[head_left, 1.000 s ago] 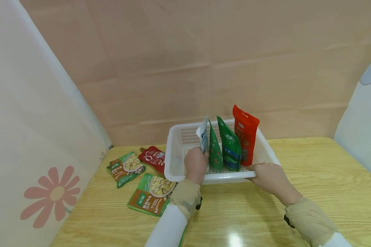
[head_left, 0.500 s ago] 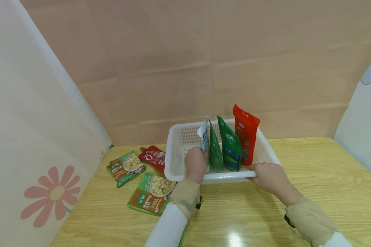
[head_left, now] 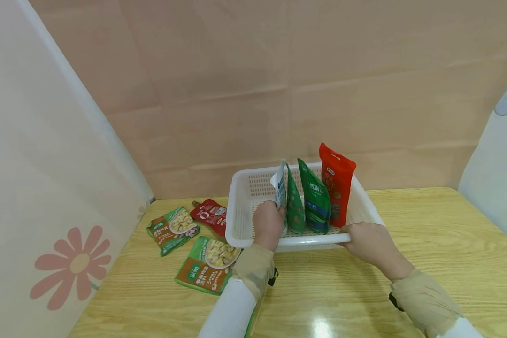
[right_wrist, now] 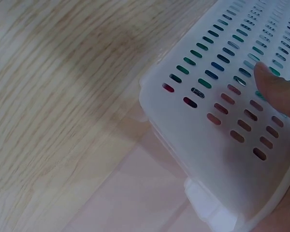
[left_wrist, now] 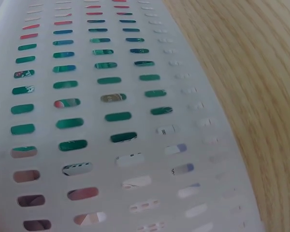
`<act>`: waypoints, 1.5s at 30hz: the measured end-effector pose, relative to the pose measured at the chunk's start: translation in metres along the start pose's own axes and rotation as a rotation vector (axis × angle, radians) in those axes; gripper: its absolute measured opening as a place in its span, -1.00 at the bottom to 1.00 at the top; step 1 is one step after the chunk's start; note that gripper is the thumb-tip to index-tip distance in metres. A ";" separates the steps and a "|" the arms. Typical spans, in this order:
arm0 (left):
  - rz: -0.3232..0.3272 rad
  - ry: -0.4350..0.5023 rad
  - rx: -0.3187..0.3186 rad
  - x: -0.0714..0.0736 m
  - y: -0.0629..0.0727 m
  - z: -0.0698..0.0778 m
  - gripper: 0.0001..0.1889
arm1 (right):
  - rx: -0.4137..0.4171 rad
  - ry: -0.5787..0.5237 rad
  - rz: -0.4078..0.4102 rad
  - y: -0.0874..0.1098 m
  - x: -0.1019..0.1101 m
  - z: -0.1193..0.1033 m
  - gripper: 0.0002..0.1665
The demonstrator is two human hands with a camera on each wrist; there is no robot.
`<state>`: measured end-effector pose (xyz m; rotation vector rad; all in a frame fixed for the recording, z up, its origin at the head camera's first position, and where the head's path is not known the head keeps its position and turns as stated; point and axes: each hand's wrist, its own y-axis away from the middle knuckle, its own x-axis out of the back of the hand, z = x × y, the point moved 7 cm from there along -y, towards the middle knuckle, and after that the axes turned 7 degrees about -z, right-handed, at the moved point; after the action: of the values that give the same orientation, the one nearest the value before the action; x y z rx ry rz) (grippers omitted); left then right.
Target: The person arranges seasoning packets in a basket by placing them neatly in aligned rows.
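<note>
A white perforated plastic basket (head_left: 312, 241) stands on the wooden table, seen from the front in the head view. My left hand (head_left: 267, 224) reaches over its front rim and holds the lower front part of a white packet (head_left: 280, 187) standing upright inside. To the right of that packet stand a narrow green packet (head_left: 295, 209), a green pouch with a blue band (head_left: 314, 199) and a tall red packet (head_left: 338, 185). My right hand (head_left: 369, 241) grips the basket's front right rim, its thumb (right_wrist: 275, 89) on the outer wall in the right wrist view. The basket wall (left_wrist: 94, 130) fills most of the left wrist view.
Left of the basket, a red spouted pouch (head_left: 210, 215) and a green-and-brown soup packet (head_left: 173, 230) lie on the table (head_left: 321, 291). Another such packet (head_left: 207, 267) lies nearer, beside the left sleeve. A green edge shows under that sleeve. A beige sheet (head_left: 257, 94) hangs behind the table.
</note>
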<state>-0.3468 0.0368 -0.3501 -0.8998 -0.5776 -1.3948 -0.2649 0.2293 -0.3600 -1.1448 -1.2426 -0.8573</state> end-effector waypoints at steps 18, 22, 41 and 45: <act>-0.050 0.091 -0.018 0.002 -0.002 -0.002 -0.77 | -0.025 0.065 0.019 0.000 0.003 -0.002 -0.67; -0.064 0.086 -0.009 0.002 -0.004 -0.003 -0.73 | -0.029 0.070 0.041 0.000 0.005 -0.002 -0.62; 0.260 0.277 -0.095 0.065 0.009 -0.036 -0.47 | -0.021 0.056 0.025 0.002 -0.007 -0.003 -0.62; 0.422 0.372 -0.038 0.090 0.007 -0.074 -0.62 | -0.013 0.066 0.038 0.000 -0.004 -0.003 -0.60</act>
<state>-0.3408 -0.0758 -0.3205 -0.7153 -0.0700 -1.1482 -0.2643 0.2263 -0.3638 -1.1385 -1.1596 -0.8683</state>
